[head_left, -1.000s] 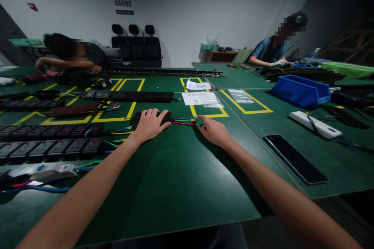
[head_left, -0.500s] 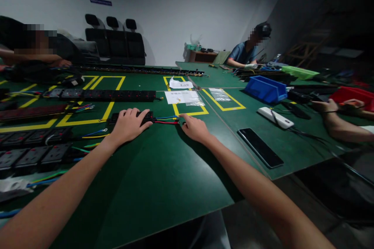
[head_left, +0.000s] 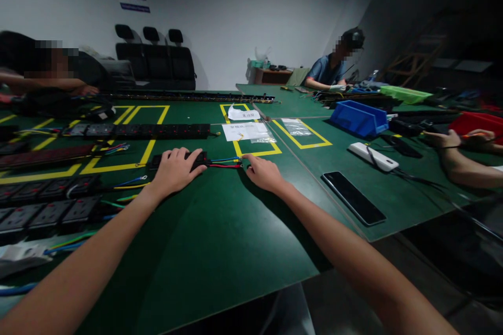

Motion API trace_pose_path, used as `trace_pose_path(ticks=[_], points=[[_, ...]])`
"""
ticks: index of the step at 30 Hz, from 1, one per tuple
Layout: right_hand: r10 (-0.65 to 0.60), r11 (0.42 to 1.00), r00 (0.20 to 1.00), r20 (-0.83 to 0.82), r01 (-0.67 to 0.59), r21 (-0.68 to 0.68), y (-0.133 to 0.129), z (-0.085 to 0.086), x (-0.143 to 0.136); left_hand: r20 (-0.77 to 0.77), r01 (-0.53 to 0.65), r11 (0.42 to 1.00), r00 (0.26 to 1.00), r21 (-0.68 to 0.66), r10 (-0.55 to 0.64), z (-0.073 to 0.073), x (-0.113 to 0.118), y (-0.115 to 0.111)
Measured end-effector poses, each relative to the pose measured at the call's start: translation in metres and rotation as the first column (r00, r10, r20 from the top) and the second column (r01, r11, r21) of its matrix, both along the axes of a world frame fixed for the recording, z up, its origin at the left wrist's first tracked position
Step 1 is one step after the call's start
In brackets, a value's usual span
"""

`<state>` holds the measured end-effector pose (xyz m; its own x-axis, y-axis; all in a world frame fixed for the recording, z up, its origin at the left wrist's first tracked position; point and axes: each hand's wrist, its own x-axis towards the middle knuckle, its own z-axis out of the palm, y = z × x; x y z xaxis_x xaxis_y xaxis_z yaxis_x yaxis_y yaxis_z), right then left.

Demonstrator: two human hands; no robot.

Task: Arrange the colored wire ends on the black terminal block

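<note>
A short black socket module [head_left: 181, 157] is pinned flat on the green tabletop [head_left: 220, 241] under the left hand [head_left: 175, 170], fingers spread over it, not closed round it. Its long axis runs left–right; red, blue and green leads [head_left: 225, 163] exit toward the right. The right hand [head_left: 265, 172] rests at the lead tips, fingers loosely apart. Leads appear unconnected; wiring judged still outstanding.

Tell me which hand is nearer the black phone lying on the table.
Right. The right hand rests on the green table at the wire ends, left of the phone and apart from it. The left hand lies farther left, on the black socket module.
</note>
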<state>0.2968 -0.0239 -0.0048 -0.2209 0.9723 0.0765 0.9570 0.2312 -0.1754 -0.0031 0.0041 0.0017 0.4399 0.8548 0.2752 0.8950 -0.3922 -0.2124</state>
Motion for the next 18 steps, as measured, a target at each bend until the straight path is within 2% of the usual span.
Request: trace_pose_path(ticks=[18], points=[[0.003,1.0,1.0,-0.002,-0.003,-0.015,-0.0016,0.0016,0.0004,-0.002,-0.005,0.999,1.0,-0.036,0.005,0.0036,0.0028,-0.0026]])
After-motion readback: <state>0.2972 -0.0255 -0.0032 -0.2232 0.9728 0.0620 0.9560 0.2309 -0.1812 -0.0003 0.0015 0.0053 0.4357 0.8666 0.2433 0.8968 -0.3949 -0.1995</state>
